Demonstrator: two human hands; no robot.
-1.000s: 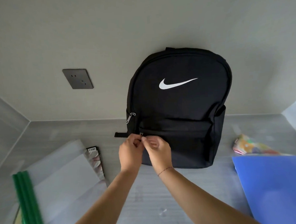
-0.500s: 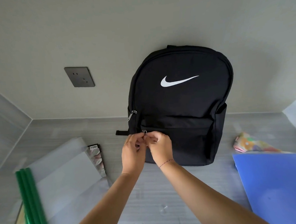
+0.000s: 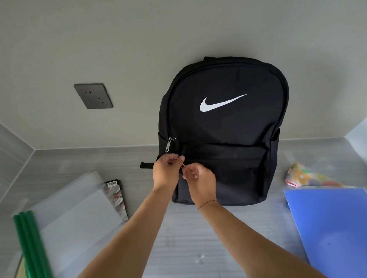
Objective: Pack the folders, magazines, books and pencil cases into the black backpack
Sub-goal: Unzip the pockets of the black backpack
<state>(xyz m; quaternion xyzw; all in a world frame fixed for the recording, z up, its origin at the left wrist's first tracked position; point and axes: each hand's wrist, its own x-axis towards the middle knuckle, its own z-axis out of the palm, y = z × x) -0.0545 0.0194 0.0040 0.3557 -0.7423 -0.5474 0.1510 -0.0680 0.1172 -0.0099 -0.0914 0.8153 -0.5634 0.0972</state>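
Observation:
The black backpack (image 3: pixel 226 123) with a white swoosh stands upright against the wall, all its zips closed. My left hand (image 3: pixel 167 171) grips the bag's fabric at the left end of the front pocket. Just to its right, my right hand (image 3: pixel 201 183) pinches the small metal zipper pull (image 3: pixel 183 165) of that pocket. A blue folder (image 3: pixel 340 228) lies flat at the right. A colourful pencil case (image 3: pixel 305 178) sits behind it. At the left lie translucent grey folders (image 3: pixel 75 206) with green spine bars (image 3: pixel 33 253), and a magazine (image 3: pixel 115 197) pokes out beneath them.
A dark wall socket (image 3: pixel 93 96) is mounted left of the backpack. The main compartment's silver zipper pull (image 3: pixel 169 144) hangs at the bag's left side. The grey desk (image 3: pixel 183 241) is walled in at left and right.
Both hands stayed at the left end of the front pocket zip. The right hand has shifted slightly down and right, away from the left hand, still pinching the pull.

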